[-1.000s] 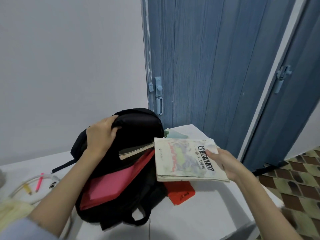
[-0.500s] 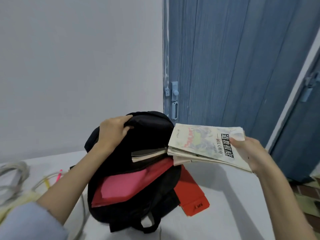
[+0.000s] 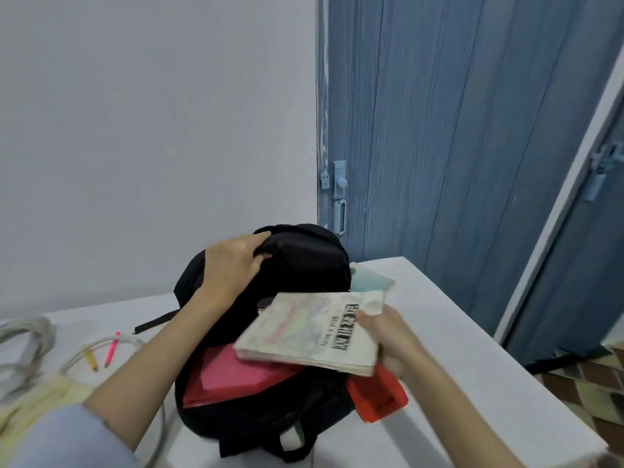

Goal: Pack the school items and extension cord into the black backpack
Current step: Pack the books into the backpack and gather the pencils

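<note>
Left hand (image 3: 233,261) grips the black backpack (image 3: 304,265) top on the table (image 3: 472,383); my right hand (image 3: 388,336) pinches the worn book (image 3: 310,332), now lowered from beside the opening onto the red folders (image 3: 236,373).

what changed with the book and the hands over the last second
The right hand, gripping the pale book throughout, swung it down over the backpack mouth, above the red folder. The left hand kept holding the backpack top. Pencils and cord stayed put.
</note>
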### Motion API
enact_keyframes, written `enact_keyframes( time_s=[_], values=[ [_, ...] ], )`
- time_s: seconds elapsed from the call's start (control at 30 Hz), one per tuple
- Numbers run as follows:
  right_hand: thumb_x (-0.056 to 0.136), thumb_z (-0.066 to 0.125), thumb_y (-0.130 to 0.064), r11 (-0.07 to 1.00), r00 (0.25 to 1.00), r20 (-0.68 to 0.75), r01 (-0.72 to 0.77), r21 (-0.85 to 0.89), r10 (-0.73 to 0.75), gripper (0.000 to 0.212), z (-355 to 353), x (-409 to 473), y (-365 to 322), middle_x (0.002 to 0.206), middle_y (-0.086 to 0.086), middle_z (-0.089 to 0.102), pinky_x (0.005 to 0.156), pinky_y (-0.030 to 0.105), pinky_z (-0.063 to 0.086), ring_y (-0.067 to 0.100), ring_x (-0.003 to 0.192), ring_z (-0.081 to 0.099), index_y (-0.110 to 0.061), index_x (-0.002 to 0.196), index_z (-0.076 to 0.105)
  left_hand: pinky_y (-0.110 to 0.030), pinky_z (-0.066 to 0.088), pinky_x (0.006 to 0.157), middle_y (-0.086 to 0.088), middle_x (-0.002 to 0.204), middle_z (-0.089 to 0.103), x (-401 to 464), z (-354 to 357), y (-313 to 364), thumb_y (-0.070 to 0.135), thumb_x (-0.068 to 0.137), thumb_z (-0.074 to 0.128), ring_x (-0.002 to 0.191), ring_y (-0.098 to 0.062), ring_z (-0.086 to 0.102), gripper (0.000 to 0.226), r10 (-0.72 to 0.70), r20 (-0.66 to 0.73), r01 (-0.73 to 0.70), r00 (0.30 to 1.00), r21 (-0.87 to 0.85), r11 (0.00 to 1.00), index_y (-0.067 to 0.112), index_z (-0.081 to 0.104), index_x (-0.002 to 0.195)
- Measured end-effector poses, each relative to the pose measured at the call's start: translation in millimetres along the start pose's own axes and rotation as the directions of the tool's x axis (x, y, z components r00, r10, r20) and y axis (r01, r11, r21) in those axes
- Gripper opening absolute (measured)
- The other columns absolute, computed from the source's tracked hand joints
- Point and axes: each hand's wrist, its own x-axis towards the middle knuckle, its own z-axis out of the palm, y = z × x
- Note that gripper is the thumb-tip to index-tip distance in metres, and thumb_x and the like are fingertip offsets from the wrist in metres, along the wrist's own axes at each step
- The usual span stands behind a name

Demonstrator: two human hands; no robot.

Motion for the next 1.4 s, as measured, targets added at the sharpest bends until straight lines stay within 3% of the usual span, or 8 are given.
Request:
enact_keyframes(
  time_s=[0.2, 0.43, 0.6, 0.73, 0.87, 1.0, 1.23, 1.4],
  values=[
    [0.092, 0.041, 0.002, 0.922, 0.906, -0.414, 0.083, 0.377, 0.088, 0.030, 69.8, 48.3, 51.2, 0.116, 0.019, 0.056, 0.085, 0.056, 0.051, 0.033, 0.093, 0.060, -0.011, 0.119, 0.040, -0.029, 0.053, 0.049, -0.002, 0.078, 0.074, -10.2, -11.4, -3.0, 0.026, 0.065, 0.068, 0.062, -0.023, 0.069, 0.032, 0.045, 0.008, -0.045, 0.999, -0.019, 0.999, 0.016, 0.074, 0.095],
    [0.096, 0.033, 0.002, 0.964, 0.959, -0.128, -0.240, 0.114, 0.254, 0.028, 81.7, 63.0, 44.5, 0.087, 0.012, 0.051, 0.045, 0.033, 0.055, 0.027, 0.064, 0.058, 0.000, 0.123, 0.042, -0.032, 0.056, 0.056, 0.002, 0.088, 0.073, -31.7, -18.4, -5.1, 0.031, 0.069, 0.067, 0.076, -0.020, 0.069, 0.033, -0.032, 0.094, 0.041, 0.995, -0.091, 0.995, 0.019, 0.073, 0.099],
    [0.084, 0.029, 0.026, 0.921, 0.960, -0.062, -0.242, 0.306, 0.273, 0.042, 66.1, 90.3, 31.5, 0.104, 0.020, 0.050, 0.070, 0.038, 0.058, 0.036, 0.092, 0.056, 0.012, 0.119, 0.047, -0.038, 0.048, 0.079, -0.014, 0.124, 0.057, -44.1, -20.8, 0.1, 0.017, 0.054, 0.087, 0.111, -0.023, 0.044, 0.036, -0.018, 0.101, 0.021, 0.995, -0.027, 0.999, 0.019, 0.073, 0.087],
    [0.087, 0.016, 0.023, 0.939, 0.952, 0.104, -0.303, 0.163, 0.289, 0.043, 27.2, 78.8, 18.2, 0.115, 0.028, 0.049, 0.110, 0.050, 0.028, 0.046, 0.126, 0.042, 0.007, 0.115, 0.044, -0.051, 0.042, 0.084, -0.019, 0.135, 0.048, -62.8, -24.3, 9.5, 0.034, 0.042, 0.090, 0.111, -0.040, 0.053, 0.053, -0.129, 0.293, 0.112, 0.947, 0.073, 0.991, 0.023, 0.061, 0.085],
    [0.092, 0.028, 0.016, 0.942, 0.927, 0.169, -0.327, -0.080, 0.336, 0.028, -27.7, 61.2, 3.9, 0.074, 0.021, 0.068, 0.069, 0.034, 0.059, 0.034, 0.073, 0.070, 0.009, 0.092, 0.054, -0.040, 0.042, 0.075, -0.008, 0.124, 0.058, -97.4, -25.6, 46.9, 0.079, 0.054, 0.060, 0.091, -0.028, 0.057, 0.062, -0.079, 0.391, 0.043, 0.917, 0.101, 0.994, 0.024, 0.048, 0.080],
    [0.089, 0.040, 0.016, 0.932, 0.983, -0.034, -0.180, -0.315, 0.179, 0.024, -65.6, 57.8, 13.2, 0.064, 0.015, 0.064, 0.043, 0.022, 0.048, 0.019, 0.047, 0.060, 0.008, 0.104, 0.056, -0.042, 0.035, 0.086, 0.002, 0.103, 0.057, -132.0, -26.1, 89.5, 0.097, 0.054, 0.029, 0.099, -0.026, 0.052, 0.085, 0.000, 0.454, -0.018, 0.891, 0.037, 0.999, 0.019, 0.053, 0.078],
    [0.077, 0.043, 0.017, 0.721, 0.990, -0.054, 0.054, -0.691, -0.126, 0.044, -82.6, 59.3, 36.2, 0.107, 0.015, 0.062, 0.060, 0.026, 0.043, 0.023, 0.081, 0.055, -0.016, 0.101, 0.062, -0.026, 0.043, 0.061, 0.013, 0.089, 0.057, -139.6, -17.0, 77.7, 0.051, 0.073, 0.058, 0.065, -0.009, 0.058, 0.027, 0.205, 0.432, -0.108, 0.878, -0.237, 0.965, 0.026, 0.046, 0.073],
    [0.078, 0.048, 0.010, 0.604, 0.988, -0.011, 0.084, -0.792, -0.152, 0.051, -73.2, 58.9, 51.9, 0.124, 0.018, 0.054, 0.079, 0.028, 0.043, 0.026, 0.095, 0.053, -0.010, 0.126, 0.051, -0.024, 0.042, 0.052, 0.008, 0.077, 0.050, -115.4, -20.1, 63.3, 0.033, 0.088, 0.052, 0.061, -0.010, 0.050, 0.017, 0.072, 0.325, 0.038, 0.943, -0.321, 0.946, 0.023, 0.041, 0.079]
  ],
)
